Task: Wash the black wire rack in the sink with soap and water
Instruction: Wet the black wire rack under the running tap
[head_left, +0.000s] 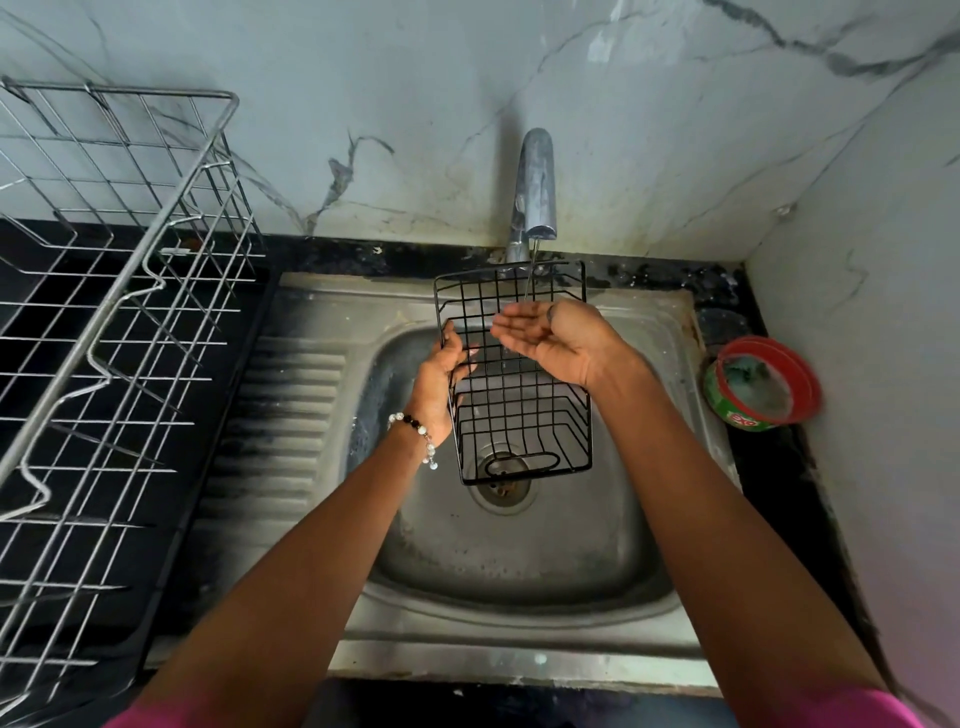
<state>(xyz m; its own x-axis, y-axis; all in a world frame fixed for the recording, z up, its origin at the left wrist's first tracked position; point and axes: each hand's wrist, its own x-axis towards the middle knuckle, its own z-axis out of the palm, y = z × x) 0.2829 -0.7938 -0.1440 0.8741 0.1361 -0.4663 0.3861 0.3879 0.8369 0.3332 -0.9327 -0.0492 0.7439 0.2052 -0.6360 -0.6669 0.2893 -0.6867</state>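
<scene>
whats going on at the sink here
A person is rinsing a black wire rack over the steel sink. The left hand grips the rack's left edge and holds it tilted above the drain. The right hand is open and cupped, palm up, under a thin stream from the tap, in front of the rack. A red-rimmed tub sits on the counter to the right, and a silver dish rack stands to the left.

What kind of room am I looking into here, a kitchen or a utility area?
Most likely a home kitchen sink corner: a steel sink with a ribbed drainboard, a running tap on a marble-look wall, and a dish drying rack on the counter. The left hand holds the black wire rack.
</scene>
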